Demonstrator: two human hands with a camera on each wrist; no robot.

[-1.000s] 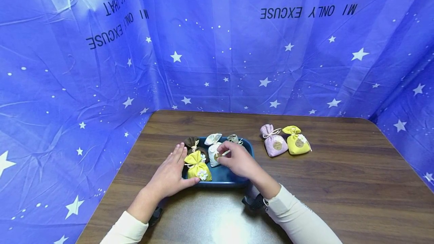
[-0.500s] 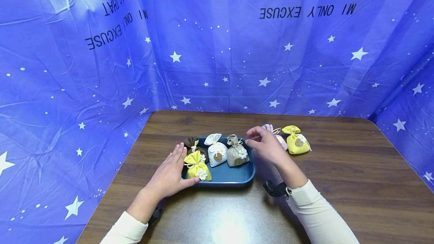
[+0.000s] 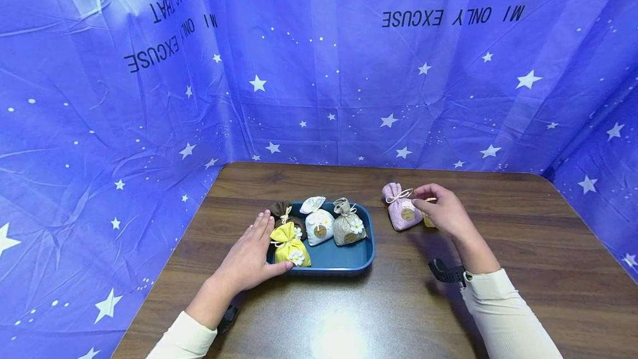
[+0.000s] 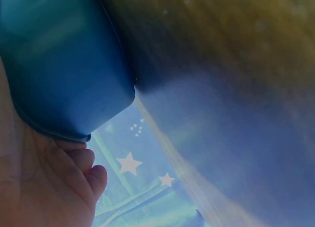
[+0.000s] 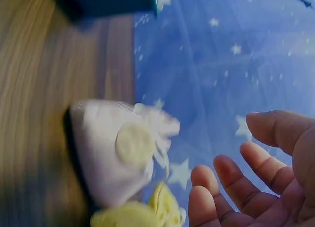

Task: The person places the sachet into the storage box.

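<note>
At the near-left corner of a blue plastic box [image 3: 329, 256], my left hand [image 3: 244, 256] rests with fairly straight fingers along the left rim and thumb at the front rim. Inside lie a brown sachet [image 3: 281, 209], a yellow sachet [image 3: 291, 251], a white sachet [image 3: 319, 229] and a grey-beige sachet [image 3: 349, 229]. My right hand [image 3: 446, 212] hovers over a second yellow sachet [image 3: 429, 220], covering most of it. In the right wrist view its fingers are spread and hold nothing. Beside that sachet sits a pink sachet [image 3: 399, 212].
The wooden table [image 3: 523, 248] extends right and toward me from the box. A blue star-printed curtain [image 3: 349, 98] hangs behind the table and along both sides. Black wrist straps [image 3: 448, 273] sit at my wrists.
My right hand has left the grey-beige sachet in the box, crossed rightward past the pink sachet, and is now over the second yellow sachet. The left hand and box stay put.
</note>
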